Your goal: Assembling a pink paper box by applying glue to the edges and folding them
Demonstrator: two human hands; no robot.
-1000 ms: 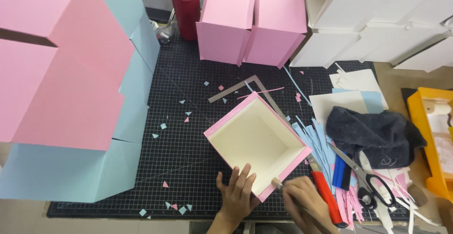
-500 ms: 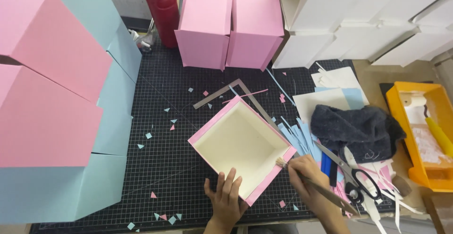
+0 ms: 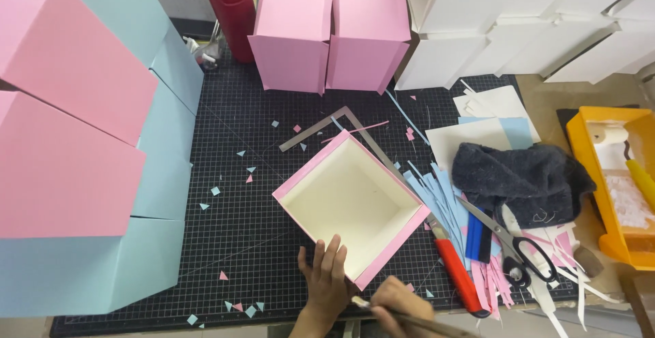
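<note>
Our left hand (image 3: pixel 326 278) lies flat, fingers spread, against the near corner of the box (image 3: pixel 351 205) — an open square of smooth cream card, pink-papered outside, sitting on the gridded black mat (image 3: pixel 245 195). Our right hand (image 3: pixel 399 304) pinches a thin stick-like tool (image 3: pixel 409 317) just beside it.

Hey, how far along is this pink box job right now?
Looks done: two pink boxes stand finished at the back of the cutting mat. In hand: the left hand steadies the open pink-edged box while the right hand holds a thin tool at its near corner. Left: paper scraps remain scattered on the mat.
</note>
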